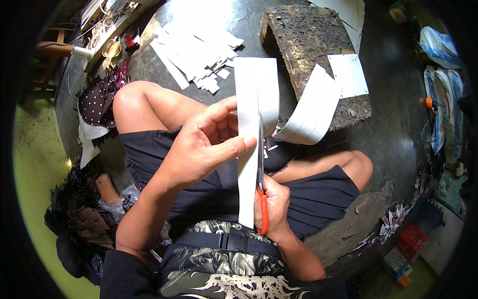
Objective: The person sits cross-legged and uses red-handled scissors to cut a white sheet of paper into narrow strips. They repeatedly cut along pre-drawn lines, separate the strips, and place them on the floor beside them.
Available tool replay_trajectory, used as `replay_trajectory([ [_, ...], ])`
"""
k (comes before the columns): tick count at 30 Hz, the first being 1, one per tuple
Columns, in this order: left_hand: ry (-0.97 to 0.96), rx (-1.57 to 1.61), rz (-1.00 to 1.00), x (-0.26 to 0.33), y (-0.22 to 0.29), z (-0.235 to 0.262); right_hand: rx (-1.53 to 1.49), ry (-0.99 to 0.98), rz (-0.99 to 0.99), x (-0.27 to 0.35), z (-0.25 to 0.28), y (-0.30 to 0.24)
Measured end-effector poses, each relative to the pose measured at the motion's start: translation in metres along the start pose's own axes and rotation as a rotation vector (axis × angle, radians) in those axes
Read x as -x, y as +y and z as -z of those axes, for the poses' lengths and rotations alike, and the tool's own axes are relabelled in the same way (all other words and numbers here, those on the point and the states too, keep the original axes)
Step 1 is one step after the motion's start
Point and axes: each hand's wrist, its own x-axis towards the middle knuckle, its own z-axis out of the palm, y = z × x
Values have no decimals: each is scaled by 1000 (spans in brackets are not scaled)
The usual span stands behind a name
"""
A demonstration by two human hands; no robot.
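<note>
A patterned dark shirt [244,286] is seen nearest. Beyond it, over black shorts [313,199], a white sheet [247,112] is pinched by the left hand [199,137]; by the right hand [277,199], red-handled scissors [260,169] are held, apparently partway through a lengthwise cut. For the next snip, the blades should be kept straight.

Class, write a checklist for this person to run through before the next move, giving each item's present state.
1. Left hand secures the white sheet: ok, thumb pressed on its face.
2. Right hand holds the scissors: ok, at the orange-red handle.
3. Left thumb well clear of the blades: seemingly not ok, its tip is close beside them.
4. Blades open: cannot tell, they appear nearly edge-on.
5. Loose white strips away from the blades: ok, piled beyond the left hand.
6. Rough dark block steady: cannot tell from one picture.
</note>
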Motion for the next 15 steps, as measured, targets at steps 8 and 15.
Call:
replay_trajectory([
  [8, 57, 23, -8, -9, -2, 4, 66, -43, -22, -5, 0, 4],
  [15, 54, -12, 18, -1, -7, -1, 29, 16, 8, -10, -4, -2],
])
